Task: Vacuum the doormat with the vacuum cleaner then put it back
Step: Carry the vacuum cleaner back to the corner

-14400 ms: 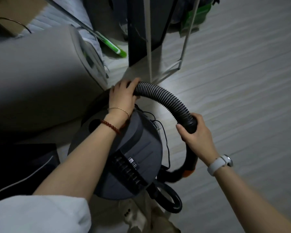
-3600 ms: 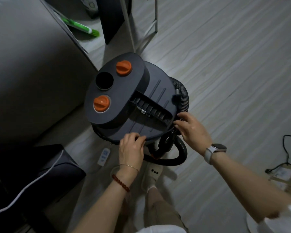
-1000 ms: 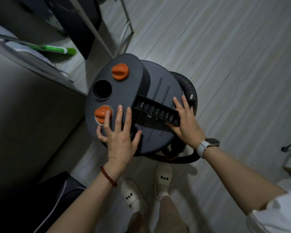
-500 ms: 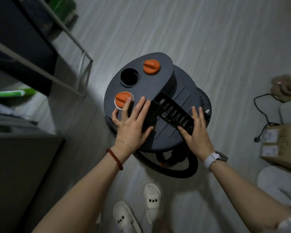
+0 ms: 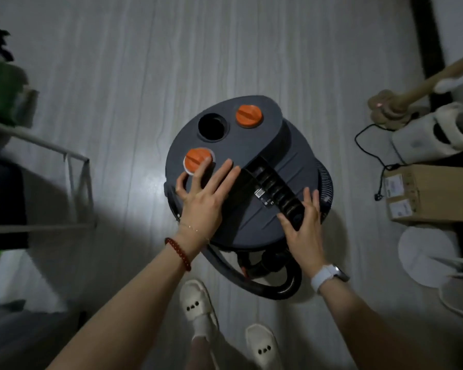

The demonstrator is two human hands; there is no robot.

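Note:
A dark grey drum vacuum cleaner (image 5: 267,134) stands on the pale wood floor, seen from above. Its lid has two orange knobs (image 5: 249,116) and a round black port (image 5: 213,126). A black ribbed hose (image 5: 278,287) loops round its near side. My left hand (image 5: 206,198) lies flat on the lid, fingers spread, one fingertip on the nearer orange knob (image 5: 197,160). My right hand (image 5: 302,222) presses with straight fingers against the near end of the black handle (image 5: 273,188). No doormat is in view.
A white metal rack (image 5: 72,166) and green items (image 5: 0,89) stand at the left. At the right are a cardboard box (image 5: 433,193), a black cord (image 5: 369,145), a white round base (image 5: 422,255) and pale appliances (image 5: 433,134). My slippered feet (image 5: 198,303) stand behind the vacuum.
The vacuum has swung round and shifted away from the rack toward the open floor, both hands flat on its lid. More of the clutter at the right has come into view.

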